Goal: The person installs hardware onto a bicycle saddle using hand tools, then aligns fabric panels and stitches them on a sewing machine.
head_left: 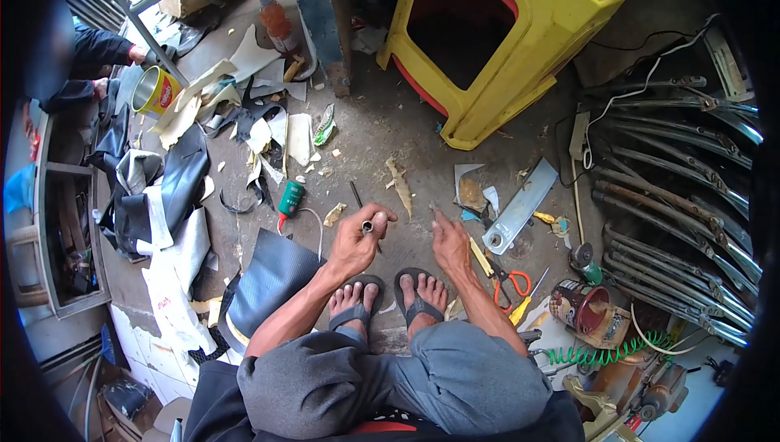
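My left hand (357,239) is closed around a thin dark metal rod (356,193) with a round, hollow-looking end by the thumb. Its other end points away from me, above the floor. Opposite it, my right hand (449,240) has thumb and fingers drawn together at the tips; whatever is between them is too small to make out. A green bottle with a red tip (291,200) lies left of my left hand. Orange-handled scissors (513,291) and a yellow-handled pointed tool (521,310) rest on the floor by my right forearm.
A yellow plastic stool (487,121) lies tipped ahead. Scraps of sheet material (175,190) cover the floor at left, near a yellow can (154,91) and another person's hand (138,54). A flat metal plate (522,205), stacked metal tubes (674,198) and a dark can (578,305) are at right.
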The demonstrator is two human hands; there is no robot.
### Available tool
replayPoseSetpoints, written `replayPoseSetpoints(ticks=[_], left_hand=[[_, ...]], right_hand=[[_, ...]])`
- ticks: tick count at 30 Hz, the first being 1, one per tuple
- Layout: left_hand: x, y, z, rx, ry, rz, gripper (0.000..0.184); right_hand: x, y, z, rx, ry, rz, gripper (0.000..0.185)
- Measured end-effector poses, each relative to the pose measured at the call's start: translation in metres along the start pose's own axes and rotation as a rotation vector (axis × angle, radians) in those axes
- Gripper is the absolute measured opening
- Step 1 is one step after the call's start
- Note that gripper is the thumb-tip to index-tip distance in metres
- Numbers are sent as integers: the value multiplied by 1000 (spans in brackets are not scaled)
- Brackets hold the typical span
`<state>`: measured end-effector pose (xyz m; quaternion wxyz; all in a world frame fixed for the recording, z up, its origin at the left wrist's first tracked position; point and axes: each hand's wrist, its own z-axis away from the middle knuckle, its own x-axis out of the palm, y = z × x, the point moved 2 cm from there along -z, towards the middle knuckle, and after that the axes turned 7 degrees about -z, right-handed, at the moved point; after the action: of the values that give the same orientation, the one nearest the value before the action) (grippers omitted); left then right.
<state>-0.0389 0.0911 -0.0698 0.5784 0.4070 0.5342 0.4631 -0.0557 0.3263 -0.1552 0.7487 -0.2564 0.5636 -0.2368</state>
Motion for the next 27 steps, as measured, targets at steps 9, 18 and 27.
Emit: replayPoseSetpoints(ticks=[9, 18, 27], left_hand=[[-3, 4, 6, -39, -27, -51, 31], [-5, 0, 10, -26, -13, -39, 31], [-4, 6, 2, -81, -39, 4, 37]], right_hand=[[2, 3, -2, -1, 28, -28, 37], [-6, -15, 7, -92, 123, -239, 38], [5, 0, 5, -85, 34, -64, 37]])
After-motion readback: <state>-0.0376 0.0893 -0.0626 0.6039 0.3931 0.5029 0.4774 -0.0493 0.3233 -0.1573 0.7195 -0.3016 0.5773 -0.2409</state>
